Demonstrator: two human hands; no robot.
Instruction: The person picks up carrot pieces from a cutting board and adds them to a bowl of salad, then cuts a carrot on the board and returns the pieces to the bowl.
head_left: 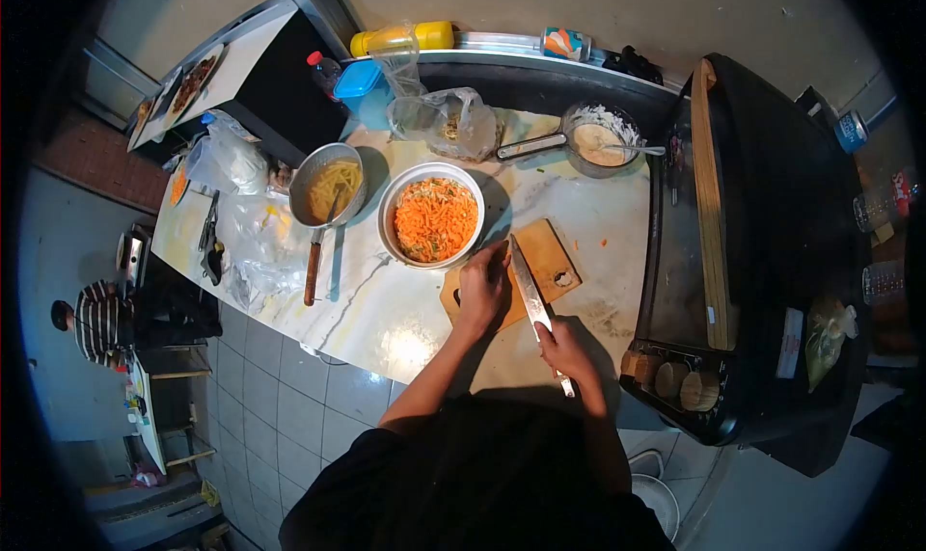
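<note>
A long kitchen knife (pixel 529 286) lies at a slant over the wooden cutting board (pixel 545 245), its tip pointing away from me. My right hand (pixel 566 350) is wrapped round its handle. My left hand (pixel 482 289) is over the left part of the board with its fingers curled together beside the blade's tip; whatever they hold, if anything, is hidden. Just beyond my left hand stands a white bowl (pixel 387 233) filled with shredded orange carrot (pixel 434 221). A few small orange bits lie on the table right of the board.
Left of the bowl is a pot (pixel 301 180) of pale strips with a wooden handle. Plastic bags (pixel 256 238) lie farther left. A pan (pixel 608 165) of batter with a spoon stands at the back. A black oven (pixel 772 214) borders the right. Another person (pixel 101 322) is far left.
</note>
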